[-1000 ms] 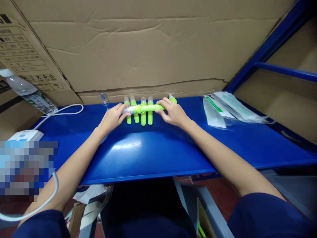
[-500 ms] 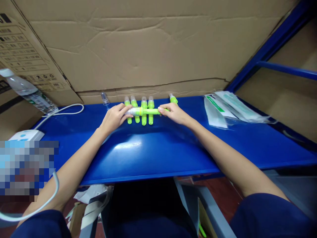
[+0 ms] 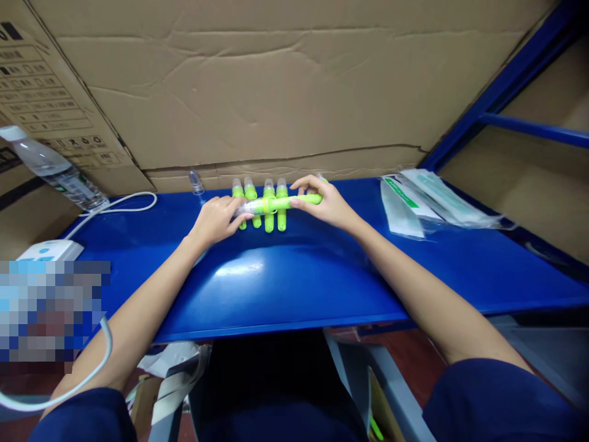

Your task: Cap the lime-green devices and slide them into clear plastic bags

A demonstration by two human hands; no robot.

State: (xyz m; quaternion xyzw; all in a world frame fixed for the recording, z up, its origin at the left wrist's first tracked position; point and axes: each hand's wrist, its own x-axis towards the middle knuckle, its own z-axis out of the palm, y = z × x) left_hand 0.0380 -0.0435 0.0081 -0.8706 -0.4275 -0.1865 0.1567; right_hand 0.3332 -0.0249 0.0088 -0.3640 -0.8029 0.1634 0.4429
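Bottle (image 3: 57, 172) left, packets (image 3: 439, 196) right, tubes (image 3: 269, 222) between

Blue table (image 3: 294, 276), glossy top, with items laid out.
Left to right: white socket block (image 3: 64, 250) with pale cable (image 3: 138, 195); clear bottle (image 3: 69, 178), white-topped, near the back; one loose clear cap (image 3: 196, 182), rear edge; four green tubes (image 3: 269, 222), lying side by side, clear-capped ends rearward; overlapping plastic packets (image 3: 442, 199), flat, white and green, far right.
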